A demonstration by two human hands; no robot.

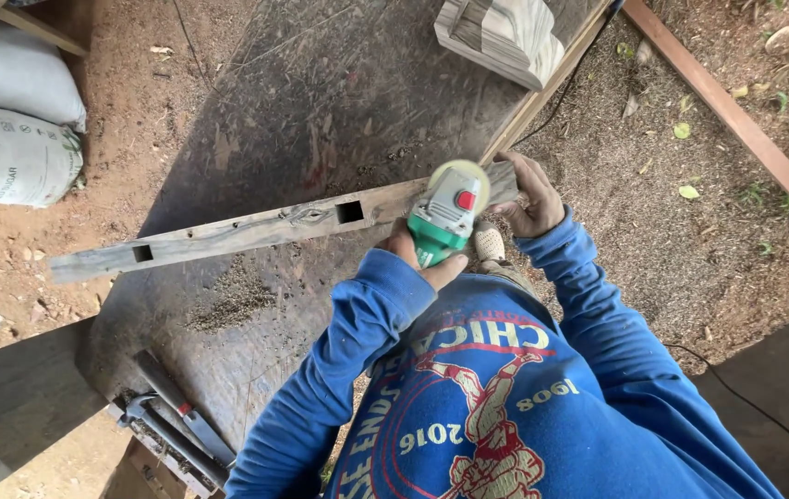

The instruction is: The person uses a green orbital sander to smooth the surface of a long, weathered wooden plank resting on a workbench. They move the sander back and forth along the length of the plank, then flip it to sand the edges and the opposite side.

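A long grey wooden plank (247, 228) with two square mortise holes lies across a dark worn board (321, 102). My left hand (427, 263) grips the green body of an angle grinder (445, 217) with a red button; its spinning disc sits on the plank near the right end. My right hand (531, 196) presses down on the plank's right end just beside the disc. Both my sleeves are blue.
Sawdust (228, 300) lies piled on the board below the plank. Metal tools (173, 425) rest at the lower left. White sacks (6, 120) are stacked at the left, stacked wood pieces (505, 37) at the top, a reddish timber (718, 97) on the ground at the right.
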